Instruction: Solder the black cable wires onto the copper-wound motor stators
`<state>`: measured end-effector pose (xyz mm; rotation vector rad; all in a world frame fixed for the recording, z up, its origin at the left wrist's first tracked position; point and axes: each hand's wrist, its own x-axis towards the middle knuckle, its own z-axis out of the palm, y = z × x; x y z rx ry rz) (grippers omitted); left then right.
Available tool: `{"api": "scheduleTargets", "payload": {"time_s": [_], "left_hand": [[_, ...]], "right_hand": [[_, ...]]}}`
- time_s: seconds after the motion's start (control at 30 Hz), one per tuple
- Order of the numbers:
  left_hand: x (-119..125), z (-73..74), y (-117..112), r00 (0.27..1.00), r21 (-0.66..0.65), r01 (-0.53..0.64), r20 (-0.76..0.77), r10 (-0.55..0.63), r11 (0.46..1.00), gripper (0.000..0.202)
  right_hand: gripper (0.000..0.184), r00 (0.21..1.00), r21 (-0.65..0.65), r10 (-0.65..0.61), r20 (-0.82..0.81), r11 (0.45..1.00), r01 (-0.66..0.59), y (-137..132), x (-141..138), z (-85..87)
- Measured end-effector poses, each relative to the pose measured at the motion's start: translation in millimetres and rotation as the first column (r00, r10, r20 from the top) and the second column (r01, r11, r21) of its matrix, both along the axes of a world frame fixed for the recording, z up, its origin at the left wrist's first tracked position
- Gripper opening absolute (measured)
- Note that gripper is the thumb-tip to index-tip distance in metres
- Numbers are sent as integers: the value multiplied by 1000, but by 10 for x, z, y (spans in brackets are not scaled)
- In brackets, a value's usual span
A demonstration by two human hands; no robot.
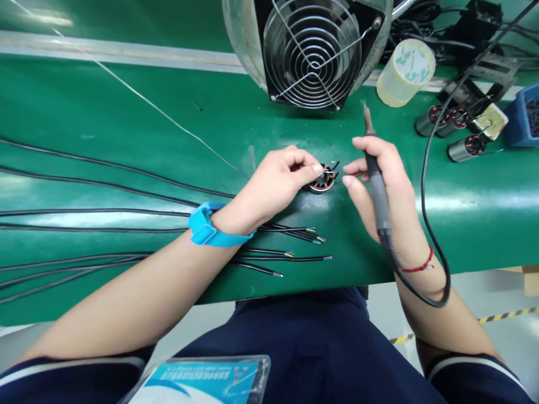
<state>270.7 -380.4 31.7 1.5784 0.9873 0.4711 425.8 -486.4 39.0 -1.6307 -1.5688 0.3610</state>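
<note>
My left hand [278, 179] is closed in a pinch over a small round motor stator [322, 187] with copper windings. Between its thumb and finger shows the tip of a thin wire [327, 171], just above the windings. Short black leads [336, 167] stick out on the stator's right side. My right hand [389, 185] grips a soldering iron [380, 205], its tip pointing up and away from the stator. The thumb and fingertips of this hand reach near the leads, apart from them. Under my left wrist run several black cables [290, 258] with stripped, coloured wire ends.
A fan with a wire guard [314, 64] stands at the back. Right of it are a tape roll [406, 73], several motor stators [465, 148], a yellowish sponge [490, 122] and a blue bin [524, 115]. The iron's cord [427, 151] loops around my right wrist. Solder wire [168, 116] crosses the left.
</note>
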Motion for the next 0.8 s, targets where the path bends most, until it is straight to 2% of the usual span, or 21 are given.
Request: {"api": "scheduleTargets", "payload": {"time_s": [0.07, 0.2, 0.3, 0.5, 0.63, 0.8], "left_hand": [[1, -4, 4, 1000, -2, 8, 7, -8, 1000, 14], [-6, -19, 15, 999, -4, 16, 31, -16, 1000, 14], [-18, -29, 14, 998, 15, 27, 60, -27, 1000, 15], [-21, -61, 8, 986, 34, -1, 167, -4, 999, 5], [-23, -66, 19, 978, 34, 3, 206, -10, 999, 6], [-32, -55, 33, 981, 48, 32, 192, -41, 998, 7]], "right_hand": [[47, 1000, 16, -7, 7, 1000, 7, 82, -29, -65], [43, 998, 33, -53, 20, 998, 52, 152, -110, -263], [44, 997, 76, -77, 7, 994, 76, 145, -120, -349], [44, 995, 232, -60, 81, 972, 40, 145, -110, -348], [43, 993, 239, -45, 113, 971, 17, 181, -127, -347], [48, 996, 229, -56, 74, 973, 38, 198, -100, -369]]}}
